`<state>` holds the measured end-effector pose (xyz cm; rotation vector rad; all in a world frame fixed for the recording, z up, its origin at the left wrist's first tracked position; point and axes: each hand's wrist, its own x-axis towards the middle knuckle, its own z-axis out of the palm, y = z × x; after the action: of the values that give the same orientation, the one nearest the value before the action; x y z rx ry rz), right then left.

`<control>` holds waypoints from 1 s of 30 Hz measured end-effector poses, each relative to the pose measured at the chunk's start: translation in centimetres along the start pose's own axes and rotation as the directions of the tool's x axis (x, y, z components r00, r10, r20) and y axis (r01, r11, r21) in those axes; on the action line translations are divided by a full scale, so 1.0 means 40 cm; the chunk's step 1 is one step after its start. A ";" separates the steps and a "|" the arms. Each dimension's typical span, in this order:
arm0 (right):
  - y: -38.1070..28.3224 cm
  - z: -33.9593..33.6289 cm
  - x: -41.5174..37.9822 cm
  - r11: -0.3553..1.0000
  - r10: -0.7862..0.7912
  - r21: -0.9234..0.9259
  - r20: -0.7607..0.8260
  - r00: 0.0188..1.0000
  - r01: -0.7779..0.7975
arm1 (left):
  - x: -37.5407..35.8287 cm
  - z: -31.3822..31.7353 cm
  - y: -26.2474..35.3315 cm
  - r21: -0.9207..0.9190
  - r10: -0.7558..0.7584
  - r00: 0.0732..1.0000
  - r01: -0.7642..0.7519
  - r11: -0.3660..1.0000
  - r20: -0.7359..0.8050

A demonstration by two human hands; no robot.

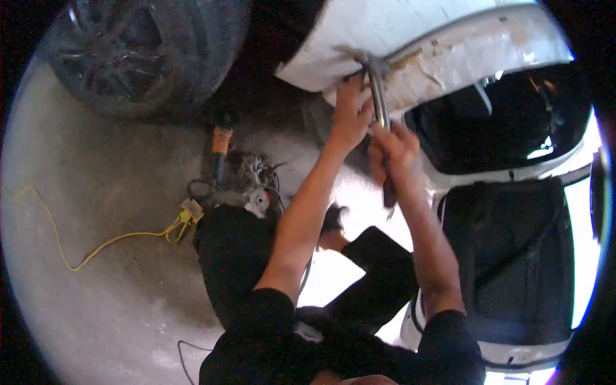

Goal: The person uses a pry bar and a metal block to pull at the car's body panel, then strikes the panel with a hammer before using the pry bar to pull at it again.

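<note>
White metal or plastic, I can't tell which, makes up the big car panel [378,29] at the top, with a scraped, brownish patch [427,72] along one edge. The right hand [399,154] is wrapped tight around the handle of a hammer [378,96], and the hammer's head is up by the panel's lower edge. The left hand [351,119] reaches up to that same edge, just beside the hammer, but its fingertips are hard to see, so I can't tell if it is pinching something. A dark wheel [128,54] is off to the left, and an orange and black tool [221,140] lies on the floor. It looks like the step now is tapping or lining up a tap on the edge. I think the next move needs small, careful hits, with the left fingers kept out of the way.
</note>
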<state>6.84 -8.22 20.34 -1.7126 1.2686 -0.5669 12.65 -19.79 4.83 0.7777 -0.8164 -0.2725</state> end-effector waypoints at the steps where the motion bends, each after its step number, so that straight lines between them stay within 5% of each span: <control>1: -0.001 0.023 -0.007 0.999 -0.046 -0.010 0.011 0.999 0.046 | 0.019 -0.004 -0.015 -0.004 0.066 0.997 -0.067 0.998 -0.045; 2: 0.015 0.034 -0.042 0.998 -0.062 -0.003 -0.011 0.998 0.062 | -0.006 0.005 -0.015 -0.020 0.105 0.993 -0.106 0.994 -0.054; 3: 0.012 0.044 -0.057 0.966 -0.190 -0.169 0.043 0.981 0.195 | 0.018 0.005 -0.041 -0.069 -0.048 0.995 0.054 0.996 0.090; 4: 0.003 0.048 -0.076 0.945 -0.240 -0.179 0.185 0.953 0.273 | 0.033 0.008 -0.039 -0.071 -0.034 0.995 0.040 0.997 0.094; 6: -0.031 0.039 -0.113 0.975 -0.030 -0.197 0.360 0.933 0.107 | 0.008 0.023 -0.030 0.011 0.002 1.000 -0.002 1.000 -0.002; 8: 0.021 -0.043 -0.023 0.916 -0.238 -0.292 0.159 0.958 0.276 | 0.010 0.024 -0.029 0.059 0.019 1.000 -0.019 0.998 -0.002; 9: -0.023 -0.058 0.011 0.999 -0.041 -0.021 0.012 0.999 0.041 | 0.014 0.009 -0.002 0.007 -0.023 1.000 0.023 1.000 0.022; 10: -0.011 -0.050 -0.008 0.989 -0.085 -0.126 -0.044 0.995 0.079 | 0.018 -0.007 0.015 -0.040 -0.058 0.997 0.060 0.997 0.043; 14: -0.018 -0.046 -0.041 0.986 -0.063 -0.151 0.079 0.995 0.075 | 0.016 0.004 -0.003 -0.060 -0.131 0.989 0.135 0.989 0.072; 16: 0.023 -0.109 -0.016 0.707 -0.464 -0.458 0.275 0.842 0.539 | 0.006 0.012 0.012 0.029 -0.093 0.996 0.093 0.995 0.002; 17: -0.019 -0.115 -0.003 0.981 -0.100 -0.174 -0.057 0.993 0.088 | 0.005 0.007 0.014 0.030 -0.091 0.995 0.090 0.996 0.041; 21: -0.044 -0.099 -0.050 0.990 -0.087 -0.116 -0.018 0.996 0.084 | 0.014 0.000 -0.011 -0.004 -0.068 0.994 0.068 0.998 0.083; 23: -0.039 -0.104 -0.059 0.941 -0.175 -0.247 0.222 0.959 0.229 | 0.043 -0.009 0.003 -0.005 -0.068 0.993 0.068 0.998 0.100; 26: 0.018 -0.182 -0.003 0.893 -0.276 -0.340 0.103 0.956 0.295 | 0.014 -0.003 0.023 0.019 -0.114 0.986 0.113 0.993 0.119; 27: 0.002 -0.213 0.007 0.965 -0.181 -0.185 0.041 0.983 0.186 | 0.016 -0.008 0.027 0.050 -0.119 0.990 0.115 0.992 0.081; 30: -0.027 -0.187 -0.022 0.951 -0.157 -0.260 0.061 0.986 0.168 | 0.018 -0.016 0.030 -0.058 -0.117 0.986 0.125 0.990 0.114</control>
<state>1.22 -10.25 25.03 -2.0546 1.2249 -0.4717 13.53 -18.98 5.81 0.7572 -0.8616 -0.4521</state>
